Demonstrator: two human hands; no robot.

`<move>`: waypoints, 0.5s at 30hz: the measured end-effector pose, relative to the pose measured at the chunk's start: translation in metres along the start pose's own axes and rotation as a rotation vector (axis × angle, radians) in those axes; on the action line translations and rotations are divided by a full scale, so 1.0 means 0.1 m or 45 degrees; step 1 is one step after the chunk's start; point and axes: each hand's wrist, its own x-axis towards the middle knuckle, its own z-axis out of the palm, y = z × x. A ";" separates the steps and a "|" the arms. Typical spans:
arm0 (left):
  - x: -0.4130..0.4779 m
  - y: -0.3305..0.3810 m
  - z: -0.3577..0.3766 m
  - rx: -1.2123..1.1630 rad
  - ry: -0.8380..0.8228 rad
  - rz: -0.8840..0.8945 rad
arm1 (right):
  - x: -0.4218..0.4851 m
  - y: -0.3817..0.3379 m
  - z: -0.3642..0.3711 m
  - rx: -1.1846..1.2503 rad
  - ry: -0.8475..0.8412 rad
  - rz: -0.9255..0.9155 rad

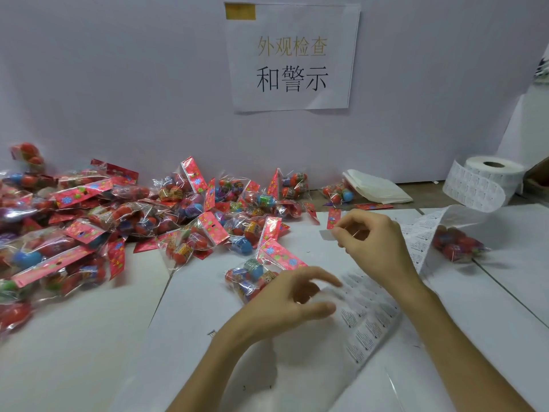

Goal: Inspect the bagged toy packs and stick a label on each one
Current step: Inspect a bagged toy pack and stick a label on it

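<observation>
The white surface carries a crinkly heap of toy packs at left and a limp label strip at right; one pack lies just beyond the left hand, whose fingers hang loosely curled, holding nothing. Light, slippery cellophane over hard eggs, it likely holds best by its stiff red header card; the right hand pinches a small flimsy label

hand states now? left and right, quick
Left hand: open, fingers loose by the label strip, gripping nothing.
Right hand: closed, pinching a single label.
</observation>
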 end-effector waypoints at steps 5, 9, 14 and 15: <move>0.03 -0.05 0.03 0.220 0.169 0.056 | -0.03 -0.07 0.03 0.012 -0.037 -0.065; 0.03 -0.06 0.00 0.184 0.339 0.058 | -0.06 -0.11 0.04 0.028 -0.119 -0.131; 0.04 -0.07 -0.01 0.125 0.463 0.056 | -0.08 -0.09 0.09 0.028 -0.245 -0.199; 0.05 -0.07 -0.01 0.124 0.474 0.055 | -0.08 -0.07 0.11 0.021 -0.264 -0.210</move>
